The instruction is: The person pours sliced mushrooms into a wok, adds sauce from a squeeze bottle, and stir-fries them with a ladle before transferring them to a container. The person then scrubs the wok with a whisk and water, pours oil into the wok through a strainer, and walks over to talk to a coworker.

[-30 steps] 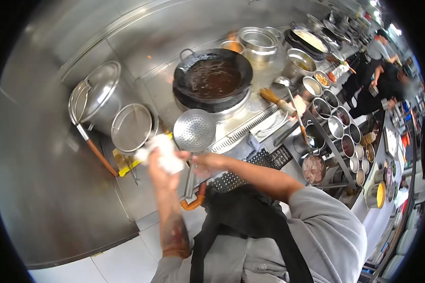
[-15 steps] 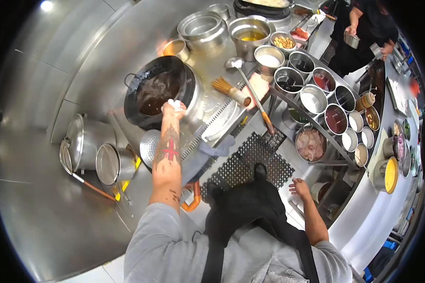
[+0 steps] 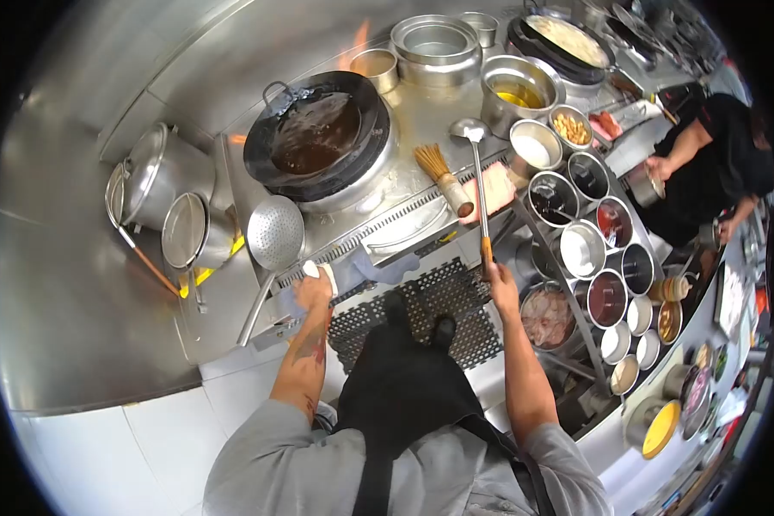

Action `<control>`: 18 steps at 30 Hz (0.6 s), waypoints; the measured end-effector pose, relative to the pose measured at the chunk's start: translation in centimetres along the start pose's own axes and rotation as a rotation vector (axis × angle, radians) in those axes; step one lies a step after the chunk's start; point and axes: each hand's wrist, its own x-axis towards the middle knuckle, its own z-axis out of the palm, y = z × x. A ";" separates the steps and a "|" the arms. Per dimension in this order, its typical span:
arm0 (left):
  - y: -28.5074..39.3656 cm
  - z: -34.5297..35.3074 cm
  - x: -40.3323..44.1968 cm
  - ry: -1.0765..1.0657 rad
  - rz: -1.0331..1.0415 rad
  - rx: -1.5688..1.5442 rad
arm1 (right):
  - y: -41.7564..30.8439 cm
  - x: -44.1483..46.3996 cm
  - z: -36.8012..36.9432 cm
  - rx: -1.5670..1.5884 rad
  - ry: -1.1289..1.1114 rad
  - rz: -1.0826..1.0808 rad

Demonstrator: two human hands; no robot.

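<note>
In my left hand [image 3: 316,292] is a folded white cloth [image 3: 329,277], held with closed fingers at the counter's front edge. A perforated skimmer [image 3: 275,234] lies just left of that hand, its handle pointing toward me. My right hand [image 3: 502,288] is closed round the handle end of a long ladle [image 3: 480,185], whose bowl rests on the steel counter. The wok [image 3: 314,138] sits on the burner beyond my left hand, with dark liquid in it. Between wok and ladle lies a bristle brush [image 3: 444,179], beside a folded pink cloth [image 3: 490,191].
Several metal pots of sauces and seasonings [image 3: 606,297] fill the rack on the right. Flames [image 3: 359,45] rise behind the wok. A lidded pot [image 3: 168,176] and strainer [image 3: 185,230] stand left. A co-worker in black [image 3: 705,163] holds metal containers at far right.
My left hand has drawn back from the wok's rim to the counter edge with the white cloth. My right hand has moved forward from open air onto the ladle handle. The view has shifted.
</note>
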 end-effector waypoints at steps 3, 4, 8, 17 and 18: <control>-2.1 1.5 0.9 -0.018 -0.015 -0.053 | -6.1 3.7 3.1 -0.408 0.048 -0.022; -2.4 1.5 0.7 -0.032 0.000 -0.033 | -10.5 2.4 2.5 -0.370 0.058 -0.062; -1.9 0.9 0.6 -0.028 0.037 -0.104 | -21.0 2.9 0.4 0.487 -0.307 0.132; -3.3 -2.6 -0.8 0.141 0.147 -0.456 | -41.6 26.0 1.3 -0.406 -0.138 -0.271; -5.1 -1.0 -0.1 0.315 0.291 -0.529 | -44.1 26.5 1.4 -0.472 -0.128 -0.286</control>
